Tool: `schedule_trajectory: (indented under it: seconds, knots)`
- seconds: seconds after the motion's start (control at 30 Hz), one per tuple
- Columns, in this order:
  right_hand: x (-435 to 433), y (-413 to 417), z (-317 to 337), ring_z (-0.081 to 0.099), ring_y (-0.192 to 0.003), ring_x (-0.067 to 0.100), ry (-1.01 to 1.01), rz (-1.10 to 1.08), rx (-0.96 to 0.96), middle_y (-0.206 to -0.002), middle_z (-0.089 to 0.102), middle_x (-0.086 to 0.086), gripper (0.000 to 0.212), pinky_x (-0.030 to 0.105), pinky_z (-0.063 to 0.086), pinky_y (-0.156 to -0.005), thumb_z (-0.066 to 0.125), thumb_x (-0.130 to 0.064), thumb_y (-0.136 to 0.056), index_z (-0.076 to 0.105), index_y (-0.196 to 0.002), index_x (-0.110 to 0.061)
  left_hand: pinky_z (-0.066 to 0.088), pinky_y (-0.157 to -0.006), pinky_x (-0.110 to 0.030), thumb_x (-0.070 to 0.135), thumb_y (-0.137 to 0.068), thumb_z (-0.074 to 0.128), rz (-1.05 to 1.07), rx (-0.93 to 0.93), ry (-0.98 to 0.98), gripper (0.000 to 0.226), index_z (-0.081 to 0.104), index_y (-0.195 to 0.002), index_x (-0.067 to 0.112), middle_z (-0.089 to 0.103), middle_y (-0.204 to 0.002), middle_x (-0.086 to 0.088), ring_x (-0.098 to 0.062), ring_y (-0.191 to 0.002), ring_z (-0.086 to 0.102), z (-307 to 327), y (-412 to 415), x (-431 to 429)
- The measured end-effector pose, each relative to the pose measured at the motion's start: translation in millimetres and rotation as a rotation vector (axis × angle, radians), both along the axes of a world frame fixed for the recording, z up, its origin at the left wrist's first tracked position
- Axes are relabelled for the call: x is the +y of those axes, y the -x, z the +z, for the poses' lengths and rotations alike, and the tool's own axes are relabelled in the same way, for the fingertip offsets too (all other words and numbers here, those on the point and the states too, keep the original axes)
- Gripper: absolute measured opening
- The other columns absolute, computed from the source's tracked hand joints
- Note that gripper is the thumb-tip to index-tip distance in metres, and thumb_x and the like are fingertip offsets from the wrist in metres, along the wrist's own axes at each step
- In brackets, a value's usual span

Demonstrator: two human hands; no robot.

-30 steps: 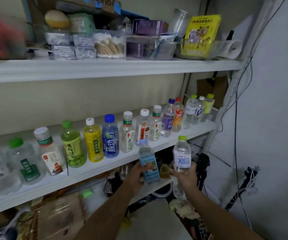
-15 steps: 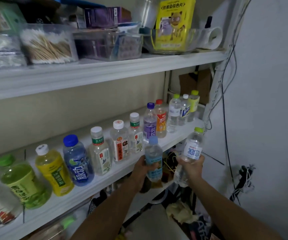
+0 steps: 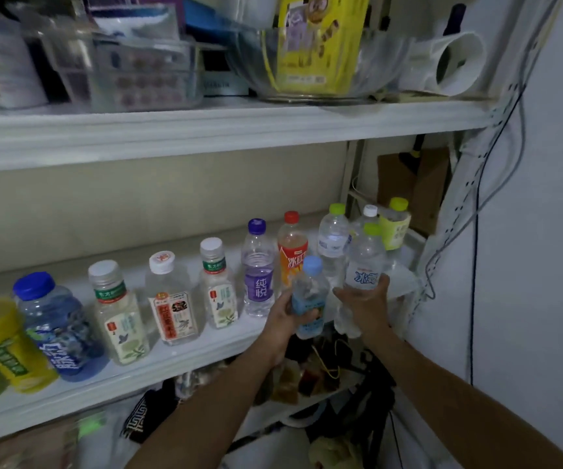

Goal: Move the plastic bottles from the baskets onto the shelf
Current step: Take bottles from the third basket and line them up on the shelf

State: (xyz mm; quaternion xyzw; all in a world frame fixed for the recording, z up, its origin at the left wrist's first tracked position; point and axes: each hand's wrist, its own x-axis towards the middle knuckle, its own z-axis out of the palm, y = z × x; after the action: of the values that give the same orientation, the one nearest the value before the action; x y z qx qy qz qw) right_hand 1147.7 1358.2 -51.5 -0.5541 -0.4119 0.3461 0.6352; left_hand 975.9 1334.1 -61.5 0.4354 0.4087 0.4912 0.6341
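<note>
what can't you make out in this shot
Head view:
- Baskets: out of frame.
- Blue-cap bottle: lower label covered by the left hand.
- Green-cap bottle: middle covered by the right hand holding it.
- Yellow bottle: cut off by the left edge, blurred.
- Clutter under the shelf: too dark and blurred to name.

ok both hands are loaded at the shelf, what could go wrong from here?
1. The right hand holds a green-capped clear plastic bottle just in front of clustered standing bottles at the right end of the white shelf; setting it down may topple one.
2. The left hand grips a light-blue-capped clear plastic bottle close to the red-capped orange bottle; a nudge could tip it.
3. Free room looks nearest the shelf's front edge; a bottle could slip off.
</note>
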Motion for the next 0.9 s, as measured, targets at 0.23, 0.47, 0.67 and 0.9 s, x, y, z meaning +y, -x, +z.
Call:
schedule_trajectory:
  seconds: [0.23,0.47,0.67,0.9]
  knots:
    - [39,-19,-5,0.060,-0.090,0.013,-0.009,0.172,-0.068,-0.103,0.056,-0.006,0.078,0.035,0.052,-0.078,0.081,0.011,-0.060,0.033,-0.114,-0.018,0.053,-0.086,-0.031,-0.004,-0.076,0.073,0.142,0.076,-0.018,0.047,0.061,-0.116,0.018,0.066,-0.116,-0.004,-0.019,-0.107,0.062,-1,-33,19]
    - [64,-27,-12,0.060,-0.099,0.004,-0.012,0.274,0.005,-0.111,0.055,-0.009,0.077,0.027,0.052,-0.083,0.080,0.012,-0.063,0.034,-0.114,-0.023,0.047,-0.101,-0.045,-0.005,-0.077,0.073,0.294,0.095,0.025,0.053,0.056,-0.125,0.009,0.061,-0.126,-0.014,-0.026,-0.115,0.058,-7,-42,33]
    - [71,-33,-25,0.059,-0.100,0.006,0.032,0.365,-0.039,-0.115,0.054,-0.004,0.081,0.015,0.049,-0.077,0.082,0.013,-0.059,0.034,-0.115,-0.021,0.050,-0.094,-0.037,0.015,-0.065,0.079,0.275,0.166,-0.004,0.054,0.060,-0.114,0.026,0.065,-0.117,-0.002,-0.019,-0.112,0.058,-5,-39,43]
    - [62,-41,-51,0.051,-0.114,0.015,0.165,0.488,-0.090,-0.130,0.053,0.006,0.090,0.020,0.042,-0.088,0.079,0.012,-0.064,0.034,-0.139,-0.008,0.052,-0.090,-0.030,0.004,-0.074,0.078,0.378,0.304,-0.044,0.057,0.048,-0.120,0.020,0.060,-0.120,-0.007,-0.019,-0.114,0.058,-17,-33,48]
